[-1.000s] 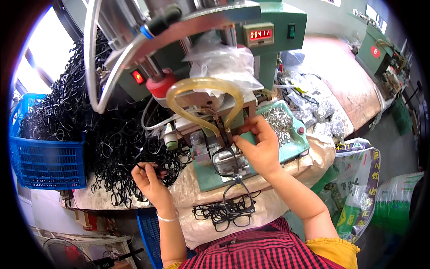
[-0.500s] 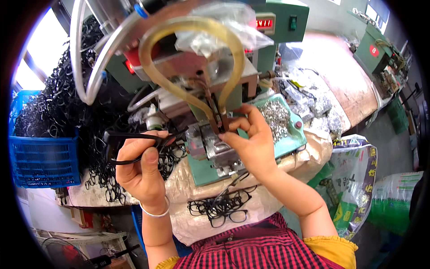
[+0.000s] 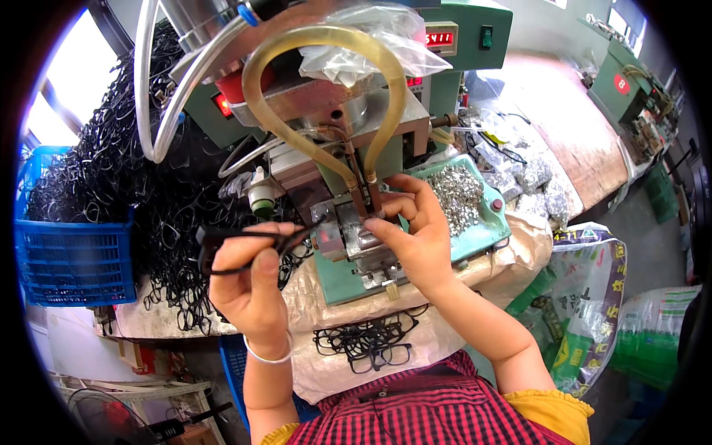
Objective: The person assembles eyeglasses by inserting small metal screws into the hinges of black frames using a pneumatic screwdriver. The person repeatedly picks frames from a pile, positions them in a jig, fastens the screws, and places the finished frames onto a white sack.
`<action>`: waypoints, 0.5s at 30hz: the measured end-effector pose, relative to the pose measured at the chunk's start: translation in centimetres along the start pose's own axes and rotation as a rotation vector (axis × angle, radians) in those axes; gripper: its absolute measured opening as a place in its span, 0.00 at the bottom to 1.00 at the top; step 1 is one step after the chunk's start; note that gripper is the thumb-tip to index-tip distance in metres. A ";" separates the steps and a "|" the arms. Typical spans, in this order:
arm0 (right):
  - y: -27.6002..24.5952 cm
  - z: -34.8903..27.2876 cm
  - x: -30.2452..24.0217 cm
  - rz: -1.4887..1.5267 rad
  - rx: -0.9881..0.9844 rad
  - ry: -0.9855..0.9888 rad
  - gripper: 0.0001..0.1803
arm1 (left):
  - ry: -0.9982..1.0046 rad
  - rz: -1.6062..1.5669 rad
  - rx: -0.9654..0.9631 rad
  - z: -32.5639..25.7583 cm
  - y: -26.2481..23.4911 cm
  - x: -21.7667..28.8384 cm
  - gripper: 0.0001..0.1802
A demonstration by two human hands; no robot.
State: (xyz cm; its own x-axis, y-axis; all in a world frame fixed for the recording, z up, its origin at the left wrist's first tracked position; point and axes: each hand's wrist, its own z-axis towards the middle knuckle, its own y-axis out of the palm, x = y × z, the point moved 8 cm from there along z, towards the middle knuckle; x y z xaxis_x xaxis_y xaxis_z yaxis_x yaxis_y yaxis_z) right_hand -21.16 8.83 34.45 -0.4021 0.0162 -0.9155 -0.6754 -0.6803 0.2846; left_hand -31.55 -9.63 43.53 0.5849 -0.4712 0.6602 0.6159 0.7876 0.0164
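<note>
A black eyeglass frame (image 3: 215,241), slightly blurred, is pinched in the thumb and fingers of my left hand (image 3: 248,285). One dark end of it points right, close to the metal fixture (image 3: 328,239) of the bench machine. My right hand (image 3: 417,233) is at the machine's nozzle, thumb and fingertips closed together beside the two copper-coloured electrode tips (image 3: 365,202). Whatever lies between those fingertips is too small or hidden to make out. A yellowish looped hose (image 3: 393,70) runs down to the tips.
Small metal parts fill a green tray (image 3: 475,239) on the right. Several black eyeglass frames (image 3: 356,341) lie on the covered bench edge before me. A large heap of black frames (image 3: 178,170) and a blue crate (image 3: 74,259) stand left. Plastic sacks (image 3: 586,297) are at the right.
My left hand has moved right with the eyeglass frame, bringing its end nearer the fixture. My right hand stays by the electrode tips. The view has shifted slightly.
</note>
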 end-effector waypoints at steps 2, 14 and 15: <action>0.0 -0.1 0.0 0.041 -0.013 0.022 0.33 | 0.031 0.038 -0.001 -0.3 0.2 1.0 0.07; 0.1 0.8 -1.2 -0.037 -0.055 0.181 0.36 | -0.010 0.089 0.079 2.4 0.3 1.0 0.08; 0.1 0.8 -1.1 -0.055 -0.043 0.179 0.36 | -0.022 0.087 0.086 2.5 0.4 1.1 0.08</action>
State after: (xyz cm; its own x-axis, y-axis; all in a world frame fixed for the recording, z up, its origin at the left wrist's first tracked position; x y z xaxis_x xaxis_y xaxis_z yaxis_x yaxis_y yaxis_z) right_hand -21.28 9.37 35.72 -0.2458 -0.0736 -0.9665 -0.6651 -0.7126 0.2234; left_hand -31.98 -8.80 46.11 0.6215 -0.3915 0.6786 0.5157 0.8565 0.0218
